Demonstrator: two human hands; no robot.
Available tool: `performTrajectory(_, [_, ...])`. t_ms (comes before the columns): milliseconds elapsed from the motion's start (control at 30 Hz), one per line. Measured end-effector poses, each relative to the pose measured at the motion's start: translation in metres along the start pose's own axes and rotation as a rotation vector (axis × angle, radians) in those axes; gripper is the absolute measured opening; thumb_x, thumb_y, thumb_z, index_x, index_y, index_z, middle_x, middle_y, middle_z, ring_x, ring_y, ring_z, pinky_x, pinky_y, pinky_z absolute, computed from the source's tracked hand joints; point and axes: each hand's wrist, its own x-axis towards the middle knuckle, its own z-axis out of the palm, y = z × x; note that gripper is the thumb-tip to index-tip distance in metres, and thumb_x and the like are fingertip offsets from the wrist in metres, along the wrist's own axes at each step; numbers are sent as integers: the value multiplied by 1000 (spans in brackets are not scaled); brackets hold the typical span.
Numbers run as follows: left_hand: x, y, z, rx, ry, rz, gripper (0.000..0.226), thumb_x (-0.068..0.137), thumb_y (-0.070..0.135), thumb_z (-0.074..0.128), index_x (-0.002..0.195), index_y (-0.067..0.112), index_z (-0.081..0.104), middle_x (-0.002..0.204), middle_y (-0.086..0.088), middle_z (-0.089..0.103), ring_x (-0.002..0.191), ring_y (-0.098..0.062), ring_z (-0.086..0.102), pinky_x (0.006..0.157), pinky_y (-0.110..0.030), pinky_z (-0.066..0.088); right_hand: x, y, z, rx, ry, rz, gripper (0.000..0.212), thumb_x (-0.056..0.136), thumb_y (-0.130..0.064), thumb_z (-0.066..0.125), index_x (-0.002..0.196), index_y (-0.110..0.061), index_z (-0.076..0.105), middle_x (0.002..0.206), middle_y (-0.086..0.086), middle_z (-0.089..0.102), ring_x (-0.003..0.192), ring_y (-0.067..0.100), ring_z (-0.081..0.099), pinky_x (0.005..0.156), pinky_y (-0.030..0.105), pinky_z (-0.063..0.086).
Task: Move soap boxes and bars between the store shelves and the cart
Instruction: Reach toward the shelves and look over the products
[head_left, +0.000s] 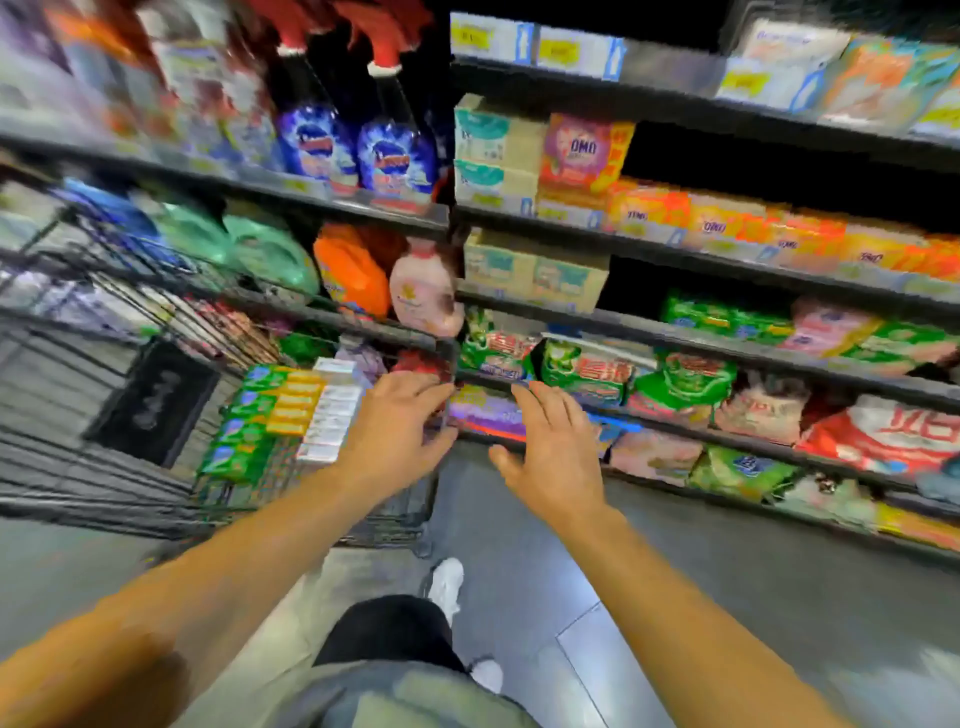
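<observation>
We find the tall dark metal store shelving (727, 332) filling the right and upper view, its tiers loaded with orange and green detergent packs, all blurred. To the left stands the black wire shopping cart (104, 467), and in its near corner lies a stack of green-and-yellow soap boxes (270, 410) with a row of white soap boxes (332, 415) touching them on the right. Between the two hands, on a low shelf tier, we note a purple-wrapped flat pack (483, 413); whether it is soap we cannot tell. The left hand (389, 431) hangs just above the cart's right edge, fingers spread and nearly straight, holding nothing. The right hand (545, 452) reaches toward the low tier, fingers likewise extended and empty, thumb splayed. We judge the step in hand to be a reach between cart and shelf with no item held. The next move calls for both hands to close on one item, squarely, without disturbing neighbouring stock.
</observation>
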Motion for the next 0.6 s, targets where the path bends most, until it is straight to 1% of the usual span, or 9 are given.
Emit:
performTrajectory(33, [-16,-11,-3,6,-4,-45,56,78,47,52,117,11,70,116,-11,68,104,-35,61,97,-36,42,0,-11,6,4,-32,-16,74,83,-43,67,147,-14,45,151,8,43,141,34,33,118,47,27])
performTrajectory(100, [-42,-35,-8,10,-29,-137,59,79,50,50,121,13,68,121,-8,66,112,-35,57,102,-37,41,4,-32,19,8,-48,-56,72,82,-41,70,143,-12,47,147,10,46,138,35,37,116,48,30])
performTrajectory(200, [-70,-72,-15,17,-30,-212,59,80,50,48,121,13,68,119,-10,67,111,-36,57,100,-42,44,15,-65,38,20,-85,-121,71,82,-39,72,142,-9,50,143,12,49,134,36,41,114,48,33])
performTrajectory(267, [-81,-101,-18,22,-41,-240,59,80,51,48,120,12,68,118,-11,67,110,-36,58,98,-43,46,26,-87,53,15,-126,-153,72,83,-38,72,144,-9,47,146,12,46,136,35,38,116,46,30])
performTrajectory(333, [-87,-133,-20,11,-63,-273,59,80,51,50,119,12,69,118,-11,67,110,-34,59,98,-41,43,40,-107,70,13,-170,-178,74,84,-37,72,147,-9,45,149,12,44,138,35,36,117,44,26])
performTrajectory(467, [-92,-205,-21,-20,-131,-306,61,79,51,52,122,12,68,121,-10,67,112,-31,59,100,-39,41,76,-144,115,2,-282,-173,77,87,-43,68,151,-13,37,156,9,35,144,33,28,120,45,21])
performTrajectory(533, [-88,-241,-21,-31,-188,-300,58,77,48,62,123,15,67,121,-8,66,111,-30,59,99,-37,41,101,-159,136,1,-302,-129,77,88,-43,68,151,-13,37,156,9,35,144,32,28,120,45,21])
performTrajectory(600, [-79,-272,-16,-21,-226,-269,55,72,38,80,120,14,68,119,-9,66,107,-32,61,96,-38,44,130,-172,153,-15,-322,-85,77,88,-42,68,151,-12,36,156,10,34,144,32,28,120,42,20])
